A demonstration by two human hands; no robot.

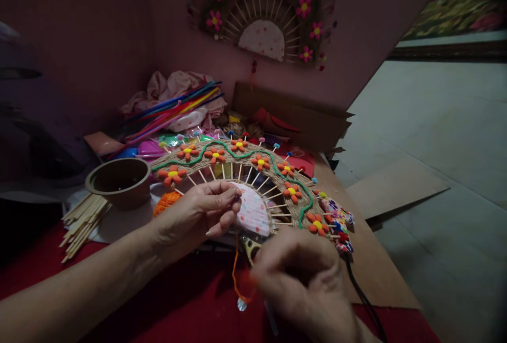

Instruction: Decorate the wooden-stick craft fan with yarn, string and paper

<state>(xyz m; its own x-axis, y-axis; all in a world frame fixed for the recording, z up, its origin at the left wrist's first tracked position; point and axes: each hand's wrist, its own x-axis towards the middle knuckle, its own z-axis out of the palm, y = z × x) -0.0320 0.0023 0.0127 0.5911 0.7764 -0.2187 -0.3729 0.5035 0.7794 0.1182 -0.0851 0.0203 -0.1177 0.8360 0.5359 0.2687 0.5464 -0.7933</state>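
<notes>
My left hand (208, 206) is closed in a pinch on a small dark bead (237, 195) at the fingertips. Lower and to the right, my right hand (304, 279) is blurred by motion, its fingers pressed together on an orange yarn (235, 269). The yarn hangs in a loop between the hands, with a shiny clear disc (241, 304) by its lower bend. Behind both hands stands a half-round woven fan (257, 166) with orange flowers, a green wavy cord and sticks. Its white dotted centre (253, 211) is partly covered by my left hand.
A brown bowl (119, 177) stands at left beside a bundle of wooden sticks (85, 224). An orange yarn ball (165, 202) lies behind my left wrist. Coloured strips (178, 108) and cloth are piled at the back. Cardboard (376, 264) lies at right; a similar fan (261, 39) hangs above.
</notes>
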